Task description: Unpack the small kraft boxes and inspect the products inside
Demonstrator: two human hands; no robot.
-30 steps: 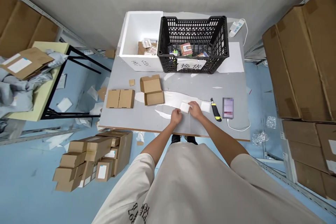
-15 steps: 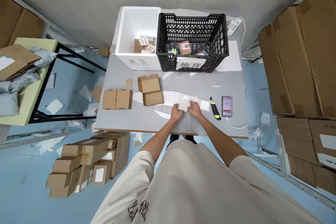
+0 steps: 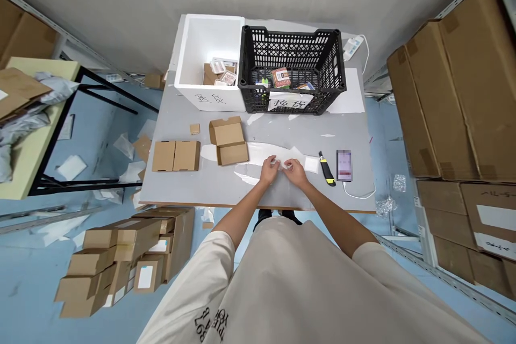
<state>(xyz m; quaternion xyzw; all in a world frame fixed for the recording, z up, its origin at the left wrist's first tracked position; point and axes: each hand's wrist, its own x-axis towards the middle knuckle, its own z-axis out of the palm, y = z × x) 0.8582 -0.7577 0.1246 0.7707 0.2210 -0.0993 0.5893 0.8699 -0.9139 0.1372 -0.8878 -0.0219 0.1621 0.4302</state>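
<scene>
My left hand (image 3: pixel 269 170) and my right hand (image 3: pixel 295 173) are close together over the front of the grey table. The fingers of both are closed in a pinch on a thin, translucent white piece (image 3: pixel 281 166), perhaps plastic film; most of it is hidden by the fingers. Beyond them lies a long torn white patch (image 3: pixel 262 153) on the tabletop. Right of my right hand sits a small white square (image 3: pixel 312 164), then a black and yellow utility knife (image 3: pixel 327 169). An open cardboard box (image 3: pixel 231 151) stands to the left of my left hand.
Two closed cardboard boxes (image 3: pixel 176 156) and a small brown piece (image 3: pixel 194 129) lie at left. A white foam box (image 3: pixel 209 98) and a black crate (image 3: pixel 330 98) stand at the back. A phone (image 3: pixel 344 165) with a white cable lies right. Stacked cartons (image 3: pixel 129 247) stand on the floor.
The translucent piece, spread flat between my fingers before, is now bunched up and mostly covered by them. My hands have stayed in nearly the same place. The view has shifted slightly.
</scene>
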